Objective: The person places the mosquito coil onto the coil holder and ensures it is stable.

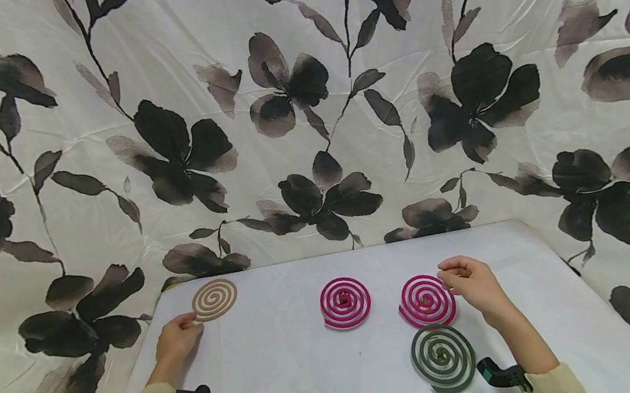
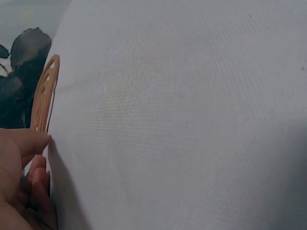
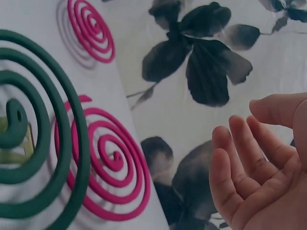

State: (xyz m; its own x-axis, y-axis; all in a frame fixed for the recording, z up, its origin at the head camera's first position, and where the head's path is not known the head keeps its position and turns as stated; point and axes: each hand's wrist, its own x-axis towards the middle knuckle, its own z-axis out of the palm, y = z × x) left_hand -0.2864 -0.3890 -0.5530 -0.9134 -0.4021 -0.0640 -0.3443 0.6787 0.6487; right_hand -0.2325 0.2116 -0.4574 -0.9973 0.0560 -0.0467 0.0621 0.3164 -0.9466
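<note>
At the far left of the table, my left hand (image 1: 178, 343) pinches the near edge of a tan mosquito coil (image 1: 214, 299). The left wrist view shows that coil (image 2: 45, 96) nearly edge-on above the thumb and finger. My right hand (image 1: 475, 285) is beside the right-hand magenta mosquito coil (image 1: 425, 301), fingertips overlapping its far right edge in the head view. From the right wrist, the same hand (image 3: 264, 167) has loosely bent fingers, thumb apart, and nothing between them. A dark green mosquito coil (image 1: 443, 359) sits just nearer than that magenta one.
Another magenta mosquito coil (image 1: 346, 303) is at the middle of the white table (image 1: 289, 370). Under the green coil's centre shows a small yellowish-green piece (image 3: 19, 148). A floral cloth (image 1: 295, 133) hangs behind the table's far edge.
</note>
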